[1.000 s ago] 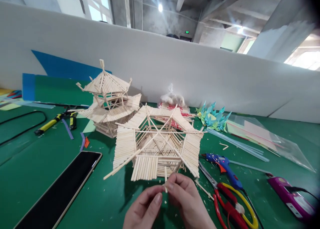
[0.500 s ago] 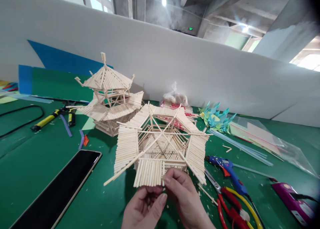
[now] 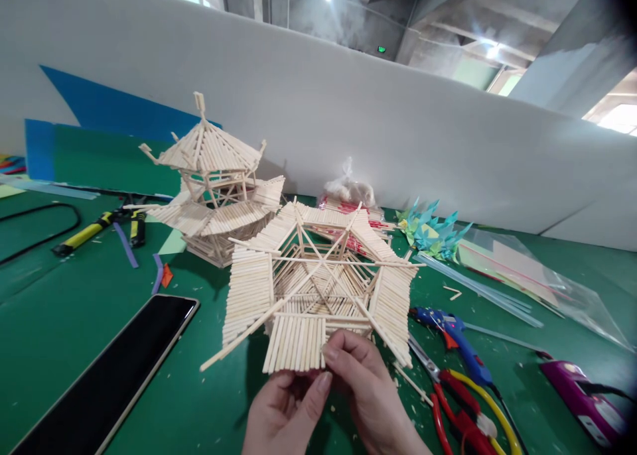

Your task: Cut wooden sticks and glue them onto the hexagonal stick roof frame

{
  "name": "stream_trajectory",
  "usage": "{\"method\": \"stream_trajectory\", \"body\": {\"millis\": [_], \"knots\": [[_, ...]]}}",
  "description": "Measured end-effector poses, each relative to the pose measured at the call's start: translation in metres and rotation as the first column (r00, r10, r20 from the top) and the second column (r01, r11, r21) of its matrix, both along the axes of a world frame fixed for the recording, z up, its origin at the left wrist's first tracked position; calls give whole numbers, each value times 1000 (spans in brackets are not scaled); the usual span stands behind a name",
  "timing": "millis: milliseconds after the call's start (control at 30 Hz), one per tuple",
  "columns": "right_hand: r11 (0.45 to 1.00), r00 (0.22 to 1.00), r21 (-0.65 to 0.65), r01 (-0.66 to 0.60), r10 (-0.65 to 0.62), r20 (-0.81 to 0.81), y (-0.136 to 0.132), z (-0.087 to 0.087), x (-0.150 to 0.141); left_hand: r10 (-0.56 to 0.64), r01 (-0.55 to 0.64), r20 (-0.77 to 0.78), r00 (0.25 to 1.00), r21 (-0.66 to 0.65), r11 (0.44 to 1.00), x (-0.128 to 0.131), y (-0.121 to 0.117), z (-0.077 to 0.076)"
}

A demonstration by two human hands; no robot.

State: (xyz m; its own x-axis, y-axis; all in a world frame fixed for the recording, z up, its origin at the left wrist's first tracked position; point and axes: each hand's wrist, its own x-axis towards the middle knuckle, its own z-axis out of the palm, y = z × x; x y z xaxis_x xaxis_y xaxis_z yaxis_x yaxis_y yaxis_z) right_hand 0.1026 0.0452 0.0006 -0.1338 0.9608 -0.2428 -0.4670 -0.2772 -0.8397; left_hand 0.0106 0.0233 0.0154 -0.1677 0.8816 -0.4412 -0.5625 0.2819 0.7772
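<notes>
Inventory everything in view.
stick pagoda: one, pale wood, left rear
stick frame model: one, pale wood, centre
smartphone: one, black, lower left
tool handles: two, yellow-black, left
paper strips: two, purple, left
cable: one, black, far left
boards: count unclear, green and blue, left rear
plastic bag: one, clear, centre rear
paper ornament: one, turquoise, right rear
glue gun: one, blue, right
glue sticks: several, translucent, right
scissors: one, silver-bladed, lower right
electrical device: one, magenta, far right
partition: one, white, rear
table: one, green, underneath
left hand: one, bare, front centre
right hand: one, bare, beside it
</notes>
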Motion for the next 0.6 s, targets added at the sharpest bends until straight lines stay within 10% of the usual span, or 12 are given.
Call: {"method": "stream_trajectory", "body": {"millis": [600], "knots": [[999,1000,43,-8,8,-7,-2,-9,1,-75,75,-5,997,-34,997,-6,0,-10]]}}
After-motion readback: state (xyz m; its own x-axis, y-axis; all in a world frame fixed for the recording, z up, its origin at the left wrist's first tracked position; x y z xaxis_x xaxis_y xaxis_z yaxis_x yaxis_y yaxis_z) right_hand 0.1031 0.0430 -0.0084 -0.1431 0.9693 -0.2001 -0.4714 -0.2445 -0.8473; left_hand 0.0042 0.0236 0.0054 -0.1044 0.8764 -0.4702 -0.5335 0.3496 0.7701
